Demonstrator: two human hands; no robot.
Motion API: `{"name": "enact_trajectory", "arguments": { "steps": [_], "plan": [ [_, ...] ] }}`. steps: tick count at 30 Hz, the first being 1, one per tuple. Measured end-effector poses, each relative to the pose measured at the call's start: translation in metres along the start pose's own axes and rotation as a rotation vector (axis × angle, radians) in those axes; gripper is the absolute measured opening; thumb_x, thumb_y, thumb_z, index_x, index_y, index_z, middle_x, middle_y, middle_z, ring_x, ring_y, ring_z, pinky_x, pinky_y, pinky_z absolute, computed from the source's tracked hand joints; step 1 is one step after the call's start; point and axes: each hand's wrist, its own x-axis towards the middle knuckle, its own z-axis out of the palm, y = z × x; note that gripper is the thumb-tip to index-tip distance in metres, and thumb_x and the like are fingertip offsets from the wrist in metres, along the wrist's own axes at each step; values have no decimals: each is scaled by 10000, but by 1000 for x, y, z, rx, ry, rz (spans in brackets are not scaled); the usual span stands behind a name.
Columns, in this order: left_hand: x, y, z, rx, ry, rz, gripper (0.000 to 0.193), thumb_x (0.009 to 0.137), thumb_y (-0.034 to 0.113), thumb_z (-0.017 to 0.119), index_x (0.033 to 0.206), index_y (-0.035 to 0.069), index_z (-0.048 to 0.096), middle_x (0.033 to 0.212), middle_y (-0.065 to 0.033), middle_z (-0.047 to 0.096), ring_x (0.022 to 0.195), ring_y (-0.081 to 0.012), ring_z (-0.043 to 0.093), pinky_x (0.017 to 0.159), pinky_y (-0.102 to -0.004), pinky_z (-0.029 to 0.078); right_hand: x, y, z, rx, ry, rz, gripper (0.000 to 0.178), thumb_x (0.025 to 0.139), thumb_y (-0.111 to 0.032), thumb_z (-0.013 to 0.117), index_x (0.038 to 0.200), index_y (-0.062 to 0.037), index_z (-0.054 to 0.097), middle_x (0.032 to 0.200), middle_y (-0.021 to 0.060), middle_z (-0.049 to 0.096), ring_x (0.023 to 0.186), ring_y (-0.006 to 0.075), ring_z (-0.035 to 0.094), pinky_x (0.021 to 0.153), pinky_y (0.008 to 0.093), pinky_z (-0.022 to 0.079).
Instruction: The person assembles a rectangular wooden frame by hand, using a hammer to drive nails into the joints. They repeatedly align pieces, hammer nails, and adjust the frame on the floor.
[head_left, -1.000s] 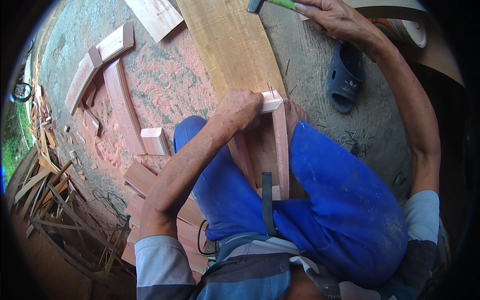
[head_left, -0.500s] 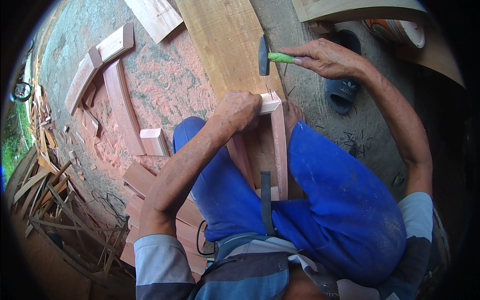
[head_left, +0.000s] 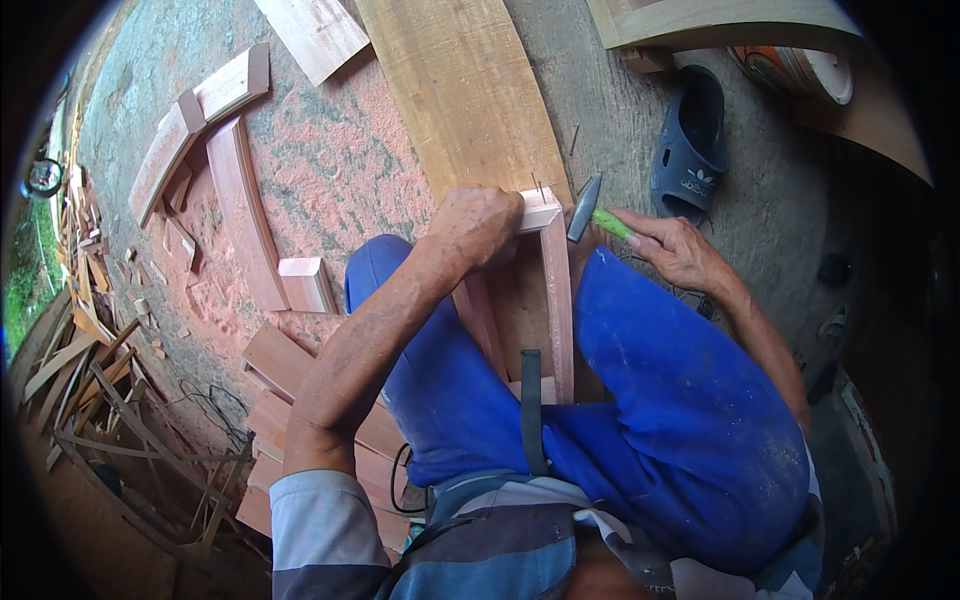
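My left hand (head_left: pixel 476 226) is closed round the far end of a narrow pinkish wooden frame (head_left: pixel 559 310), which stands between my knees. Two thin nails (head_left: pixel 540 188) stick up from the frame's far end piece, just right of my left knuckles. My right hand (head_left: pixel 682 254) grips a hammer (head_left: pixel 584 208) by its green handle. The hammer's dark metal head hangs just right of the frame's far corner, apart from the nails. How my left fingertips sit under the wood is hidden.
A long plywood board (head_left: pixel 460 90) lies beyond the frame. Joined wooden pieces (head_left: pixel 240 210) lie on sawdust at left, with a heap of offcuts (head_left: pixel 100 400) nearer me. At right are a blue slipper (head_left: pixel 690 145) and a loose nail (head_left: pixel 574 139) on the concrete.
My right hand has brought the hammer down toward me and to the right, from above the board to beside the frame's corner. My left hand and the frame stay put.
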Motion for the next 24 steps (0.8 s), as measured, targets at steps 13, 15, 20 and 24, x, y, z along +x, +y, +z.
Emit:
{"name": "enact_trajectory", "arguments": {
  "steps": [13,15,20,24],
  "plan": [
    [-2,2,0,0,56,21,171,769,148,739,883,21,752,862,-220,762,831,-371,769,771,-466,606,29,-17,-42,-79,48,-89,473,1061,-210,551,1526,-123,567,773,116,673,664,174,620,664,397,508],
    [0,0,0,-2,36,17,195,766,157,745,907,22,743,864,-221,759,831,-382,764,772,-473,605,38,-46,-57,-97,79,-100,471,1063,-218,553,1525,-129,567,839,126,703,703,190,643,683,407,511],
    [0,-1,1,-14,30,29,240,755,170,760,946,27,729,864,-228,752,838,-407,756,773,-488,604,84,-78,-90,-261,-90,-181,454,1072,-236,562,1517,-148,581,835,94,690,692,175,601,688,411,498],
    [3,1,1,-8,29,37,228,766,169,747,940,23,729,861,-229,751,841,-406,756,777,-490,602,114,-70,-97,-340,-86,-248,447,1080,-196,553,1526,-200,582,750,16,591,641,120,535,617,353,460]
  ]
}}
